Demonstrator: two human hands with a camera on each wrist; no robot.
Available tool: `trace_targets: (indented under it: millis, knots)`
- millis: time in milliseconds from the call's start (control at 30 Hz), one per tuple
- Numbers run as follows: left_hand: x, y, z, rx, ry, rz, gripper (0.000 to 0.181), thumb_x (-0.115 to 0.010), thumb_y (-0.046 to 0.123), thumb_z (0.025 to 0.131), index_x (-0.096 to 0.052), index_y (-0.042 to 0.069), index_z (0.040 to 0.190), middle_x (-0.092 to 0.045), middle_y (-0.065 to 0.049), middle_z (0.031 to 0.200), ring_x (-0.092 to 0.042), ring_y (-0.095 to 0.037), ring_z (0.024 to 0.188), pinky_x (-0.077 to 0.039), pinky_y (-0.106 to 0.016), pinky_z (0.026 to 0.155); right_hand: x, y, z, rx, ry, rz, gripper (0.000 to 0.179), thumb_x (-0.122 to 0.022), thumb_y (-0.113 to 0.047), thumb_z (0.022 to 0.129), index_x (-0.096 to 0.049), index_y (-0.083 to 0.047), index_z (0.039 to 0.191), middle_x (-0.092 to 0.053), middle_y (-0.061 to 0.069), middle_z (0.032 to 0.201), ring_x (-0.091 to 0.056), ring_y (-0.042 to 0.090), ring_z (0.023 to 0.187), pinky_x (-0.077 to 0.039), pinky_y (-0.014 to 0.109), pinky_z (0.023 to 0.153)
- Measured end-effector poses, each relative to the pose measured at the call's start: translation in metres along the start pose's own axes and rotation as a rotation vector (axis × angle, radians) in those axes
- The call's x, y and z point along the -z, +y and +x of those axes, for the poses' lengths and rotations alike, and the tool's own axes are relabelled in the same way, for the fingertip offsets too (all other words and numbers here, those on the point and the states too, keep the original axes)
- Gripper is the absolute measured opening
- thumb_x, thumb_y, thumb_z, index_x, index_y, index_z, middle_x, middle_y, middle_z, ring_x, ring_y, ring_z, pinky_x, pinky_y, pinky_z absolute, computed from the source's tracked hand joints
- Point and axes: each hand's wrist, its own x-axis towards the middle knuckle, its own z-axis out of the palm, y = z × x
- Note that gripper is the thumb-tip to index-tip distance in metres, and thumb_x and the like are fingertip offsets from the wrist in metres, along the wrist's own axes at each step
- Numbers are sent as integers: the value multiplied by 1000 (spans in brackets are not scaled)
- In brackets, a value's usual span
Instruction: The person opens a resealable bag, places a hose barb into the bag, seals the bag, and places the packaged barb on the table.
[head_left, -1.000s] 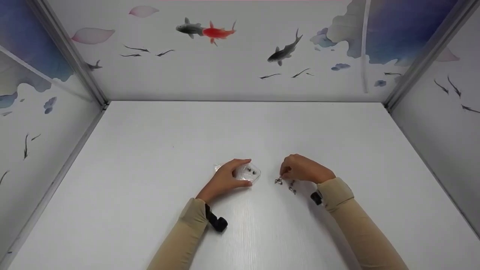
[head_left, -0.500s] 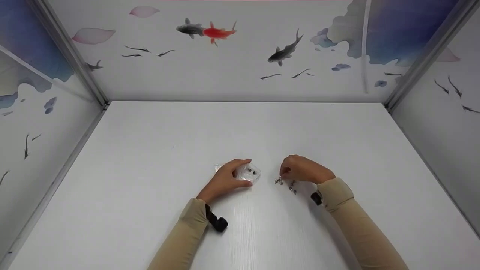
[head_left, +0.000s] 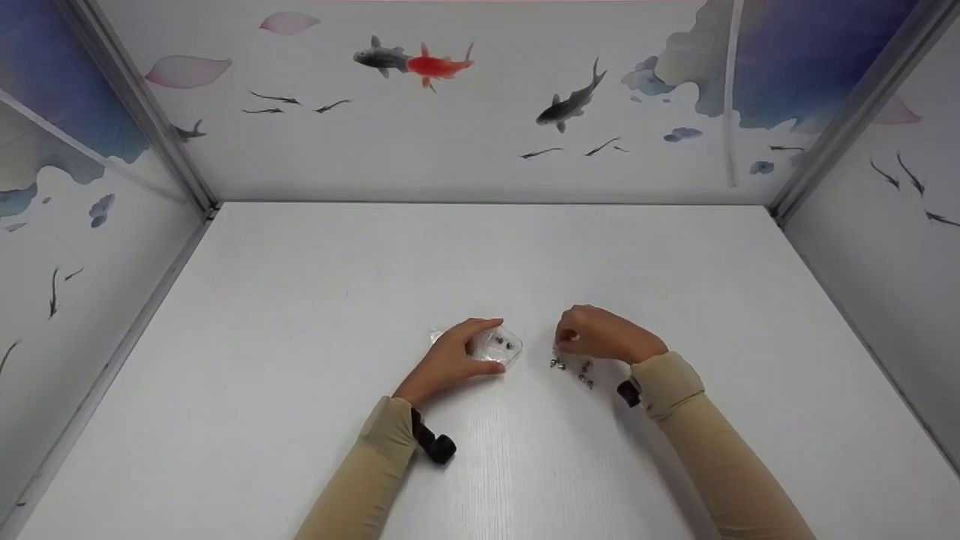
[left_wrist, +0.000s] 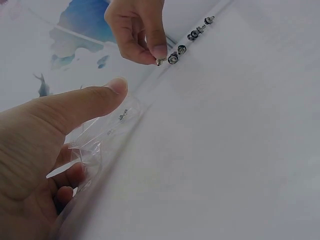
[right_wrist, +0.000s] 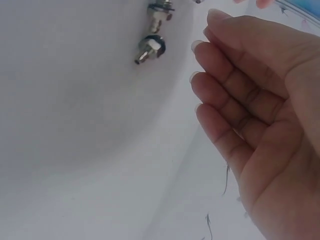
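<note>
My left hand (head_left: 450, 352) grips a clear plastic box (head_left: 514, 355), thumb and fingers curled round its sides. A couple of small dark metal pieces (head_left: 509, 346) show inside it. To the right, my right hand (head_left: 604, 334) pinches a small shiny metal fitting (left_wrist: 160, 62) between thumb and fingertips. Several more silver fittings (head_left: 583, 375) with hex nuts and dark rings lie on the table just below that hand. Close up in the right wrist view, one fitting (right_wrist: 154, 46) shows its narrow barbed stem. The box's far side is hidden behind my left palm.
The white tabletop (head_left: 300, 450) is walled by panels (head_left: 480, 150) printed with fish at the back and sides. Metal frame posts (head_left: 780, 210) stand at the rear corners. A black wrist camera (head_left: 439, 448) hangs below my left sleeve.
My right hand has shifted slightly left and up from the loose fittings, with a fitting at its fingertips. My left hand and the box stay put.
</note>
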Motion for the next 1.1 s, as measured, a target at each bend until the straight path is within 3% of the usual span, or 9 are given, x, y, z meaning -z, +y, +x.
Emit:
trace_targets:
  millis: [367,600,1100]
  knots:
    - [2,1,0,-3,7,5,73,-82,34,76,-51,19,140,-54,0,138,-50,-17,123,-39,-38,102,10,-13,10,37,31,-6,10,-68,-12,89,-74,-9,96,-68,0,91,-58,14,88,-51,33,81]
    - [1,1,0,-2,-2,-18,72,-82,31,76,-51,17,140,-55,0,137,-50,-16,121,-39,-37,101,13,-21,16,121,61,-23,10,-67,-12,90,-74,-7,95,-69,3,92,-61,20,90,-51,35,81]
    - [0,-1,2,-2,-10,-13,72,-81,33,76,-51,16,140,-54,-2,138,-50,-18,124,-39,-39,103,10,-35,31,130,78,-31,11,-67,-13,90,-75,-8,96,-70,2,92,-61,17,89,-52,33,82]
